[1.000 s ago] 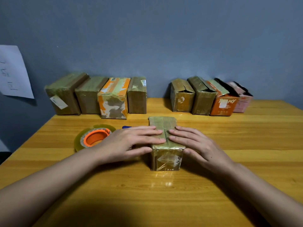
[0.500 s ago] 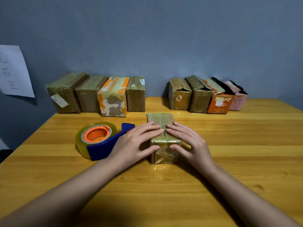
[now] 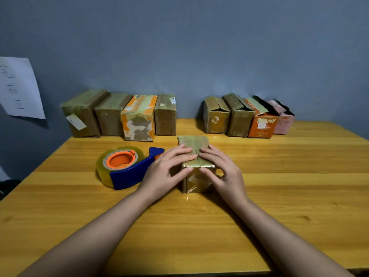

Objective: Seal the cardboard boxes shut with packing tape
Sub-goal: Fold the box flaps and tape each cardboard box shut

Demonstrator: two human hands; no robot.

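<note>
Pressing the top flaps of a small tape-wrapped brown cardboard box point(image 3: 193, 152) at mid yellow wooden desk point(image 3: 279, 176), left hand point(image 3: 166, 172) and right hand point(image 3: 223, 172) lay straight fingers point(image 3: 184, 151) flat; a blue-and-orange tape dispenser point(image 3: 123, 166) lies just left.

Two bare forearms, entering from the lower edge of the head view. No sleeves, uncovered from frame edge to wrist. Left hand point(image 3: 166, 172) and right hand point(image 3: 223, 172): bare, ungloved. Short, unpainted fingernails. Small dark mole on back of right hand.
</note>
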